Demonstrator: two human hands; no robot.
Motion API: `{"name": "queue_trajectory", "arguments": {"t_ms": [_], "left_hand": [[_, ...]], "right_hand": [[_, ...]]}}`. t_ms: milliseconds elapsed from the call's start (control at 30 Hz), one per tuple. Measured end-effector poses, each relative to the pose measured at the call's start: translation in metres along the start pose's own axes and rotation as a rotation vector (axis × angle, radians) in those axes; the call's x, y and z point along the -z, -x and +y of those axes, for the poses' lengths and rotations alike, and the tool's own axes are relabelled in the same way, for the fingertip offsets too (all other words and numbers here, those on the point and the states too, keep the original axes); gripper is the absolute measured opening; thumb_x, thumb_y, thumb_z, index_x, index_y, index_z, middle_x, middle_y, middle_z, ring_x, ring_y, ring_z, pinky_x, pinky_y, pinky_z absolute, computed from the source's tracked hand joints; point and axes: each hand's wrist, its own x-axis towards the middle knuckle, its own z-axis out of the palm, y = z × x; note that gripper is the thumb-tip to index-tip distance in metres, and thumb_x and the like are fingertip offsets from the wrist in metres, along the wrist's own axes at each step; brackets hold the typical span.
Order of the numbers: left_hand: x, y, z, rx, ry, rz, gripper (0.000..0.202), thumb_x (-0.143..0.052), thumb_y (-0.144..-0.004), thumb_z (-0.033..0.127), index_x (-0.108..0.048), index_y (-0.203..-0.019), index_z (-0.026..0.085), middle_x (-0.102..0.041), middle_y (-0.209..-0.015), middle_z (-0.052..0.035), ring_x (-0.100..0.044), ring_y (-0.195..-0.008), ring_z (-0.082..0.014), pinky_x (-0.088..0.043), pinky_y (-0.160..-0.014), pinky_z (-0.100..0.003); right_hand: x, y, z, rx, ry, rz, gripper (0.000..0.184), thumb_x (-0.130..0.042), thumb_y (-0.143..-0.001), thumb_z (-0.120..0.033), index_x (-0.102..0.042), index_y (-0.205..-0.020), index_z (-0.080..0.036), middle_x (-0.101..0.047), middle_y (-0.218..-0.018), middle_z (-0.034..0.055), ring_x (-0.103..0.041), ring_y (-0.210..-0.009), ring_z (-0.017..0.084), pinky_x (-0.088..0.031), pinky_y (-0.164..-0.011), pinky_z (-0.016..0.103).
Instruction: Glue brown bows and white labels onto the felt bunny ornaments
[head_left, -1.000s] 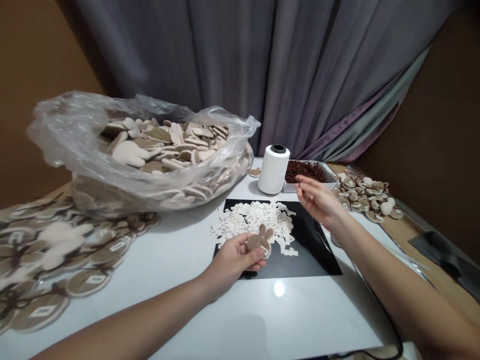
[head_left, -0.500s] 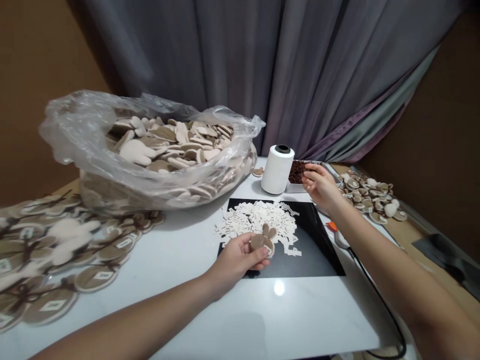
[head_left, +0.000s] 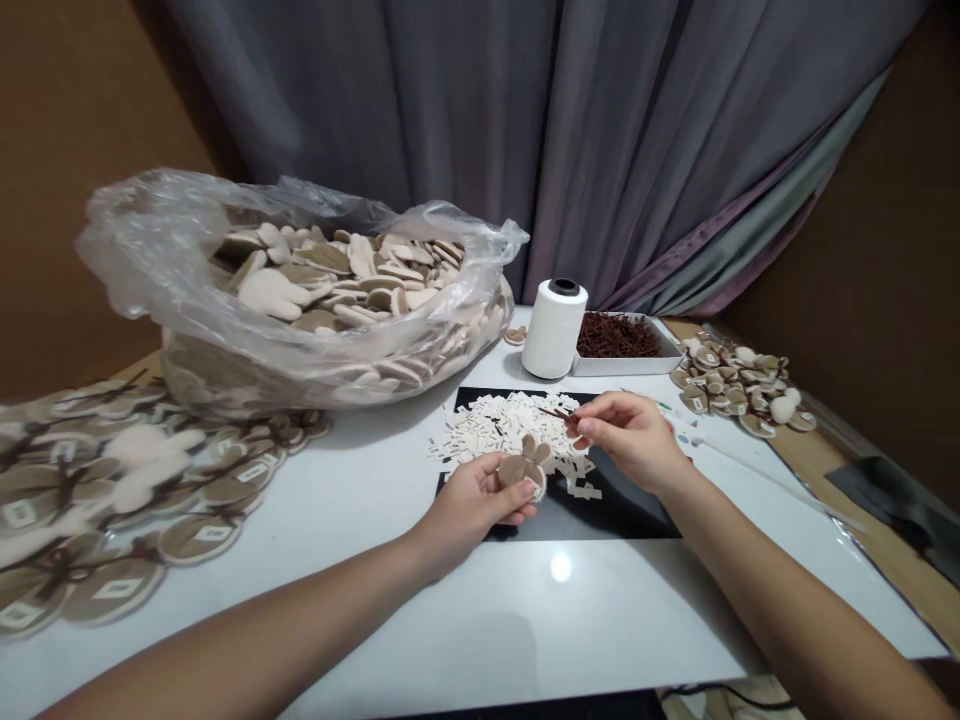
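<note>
My left hand [head_left: 480, 505] pinches a brown rabbit-shaped fabric piece [head_left: 529, 466], ears up, with a small white label near the thumb tip. Just to its right, my right hand [head_left: 628, 436] is closed on a dark brown ribbon bow [head_left: 559, 414], whose thin ends point left, above the rabbit's level and apart from it. Beneath both hands lies a heap of small white printed labels [head_left: 480, 428] on a black mat [head_left: 600, 515].
A white thread cone [head_left: 555, 330] stands behind the mat beside a white tray [head_left: 626, 367] of dark brown bows. A large plastic bag [head_left: 337, 375] holds many fabric pieces. Rabbit pieces with bows lie at left [head_left: 199, 540]; another pile [head_left: 739, 385] sits at right.
My right hand has come back from the tray toward the rabbit piece, with a brown bow now showing in its fingers. My left hand has kept hold of the rabbit piece.
</note>
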Motion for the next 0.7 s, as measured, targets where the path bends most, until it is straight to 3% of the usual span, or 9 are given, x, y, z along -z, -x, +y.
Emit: {"name": "queue_trajectory", "arguments": {"t_ms": [167, 333, 433, 500, 600, 700], "left_hand": [[0.0, 0.004, 0.0, -0.002, -0.128, -0.042, 0.032, -0.066, -0.076, 0.04, -0.056, -0.094, 0.016, -0.06, -0.073, 0.001, -0.058, -0.058, -0.0084, -0.045, -0.051, -0.018], [-0.001, 0.013, 0.004, -0.091, -0.607, -0.119, 0.029, -0.06, -0.078, 0.041, -0.061, -0.095, 0.018, -0.058, -0.067, 0.002, -0.055, -0.057, -0.0113, -0.042, -0.051, -0.021], [0.004, 0.015, 0.012, -0.126, -0.888, -0.085, 0.058, -0.062, -0.074, 0.051, -0.053, -0.121, 0.018, -0.059, -0.061, 0.0029, -0.057, -0.055, -0.0143, -0.04, -0.05, -0.022], [0.008, 0.015, 0.019, -0.234, -1.018, 0.029, 0.074, -0.064, -0.068, 0.058, -0.048, -0.127, 0.016, -0.055, -0.055, 0.0051, -0.054, -0.051, -0.0142, -0.038, -0.049, -0.022], [0.012, 0.018, 0.027, -0.444, -0.987, 0.154, 0.068, -0.068, -0.065, 0.059, -0.055, -0.116, 0.017, -0.058, -0.062, 0.0035, -0.051, -0.051, -0.0114, -0.039, -0.049, -0.021], [0.007, 0.021, 0.028, -0.506, -0.8, 0.058, 0.04, -0.066, -0.074, 0.047, -0.063, -0.102, 0.018, -0.067, -0.079, -0.0023, -0.059, -0.062, -0.0116, -0.045, -0.054, -0.02]], "right_hand": [[-0.001, 0.01, 0.004, 0.093, 0.116, -0.117, 0.01, -0.079, -0.065, -0.019, -0.071, -0.073, -0.02, -0.071, -0.072, 0.0025, -0.065, -0.058, 0.012, -0.054, -0.054, 0.024], [-0.002, 0.014, 0.004, 0.036, 0.123, -0.176, 0.013, -0.079, -0.065, -0.019, -0.069, -0.073, -0.018, -0.069, -0.073, 0.0026, -0.065, -0.061, 0.012, -0.054, -0.056, 0.024], [-0.003, 0.016, 0.003, -0.037, 0.152, -0.21, 0.014, -0.078, -0.066, -0.021, -0.067, -0.075, -0.018, -0.067, -0.071, 0.0014, -0.063, -0.058, 0.011, -0.053, -0.054, 0.023], [-0.006, 0.018, 0.001, -0.079, 0.178, -0.229, 0.015, -0.077, -0.067, -0.021, -0.066, -0.075, -0.017, -0.065, -0.07, 0.0009, -0.062, -0.06, 0.011, -0.052, -0.055, 0.022], [-0.015, 0.024, -0.002, -0.145, 0.151, -0.254, 0.02, -0.076, -0.067, -0.019, -0.061, -0.08, -0.018, -0.066, -0.073, 0.0004, -0.062, -0.06, 0.01, -0.052, -0.056, 0.022], [-0.025, 0.031, -0.002, -0.202, 0.108, -0.294, 0.023, -0.074, -0.069, -0.019, -0.057, -0.084, -0.019, -0.066, -0.074, -0.0002, -0.061, -0.058, 0.01, -0.051, -0.054, 0.022]]}}
